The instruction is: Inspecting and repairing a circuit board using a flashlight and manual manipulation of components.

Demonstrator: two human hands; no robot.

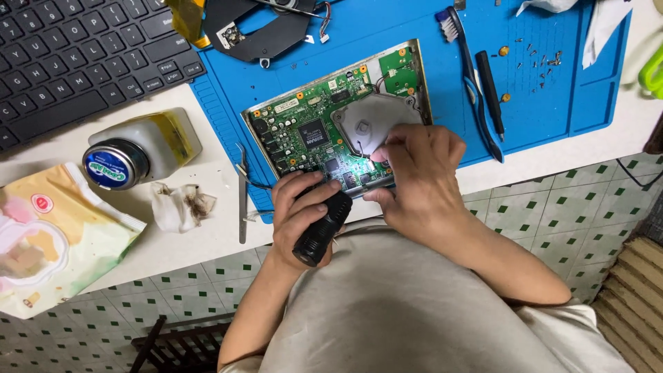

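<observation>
At table edge, on blue mat [552, 97]: green circuit board [311, 131] lit by black flashlight [321, 228], clenched in left hand [297, 207]; right hand [418, 176] at 3 o'clock, fingers pinching board's near edge; best kept steady, beam low, clear of tweezers [242, 200] at 9 o'clock.

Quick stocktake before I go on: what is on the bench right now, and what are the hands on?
circuit board: one, green, on blue mat
flashlight: one, black, lit, over board's near edge
keyboard: one, black, top left
bottle: one, clear with blue cap, lying on its side left of mat
tweezers: one, metal, at mat's left edge
toothbrush: one, blue, on mat
screwdriver: one, black, beside toothbrush
screws: several, small, mat's top right
soiled tissue: one, white
left hand: grips flashlight
right hand: fingers on board
</observation>
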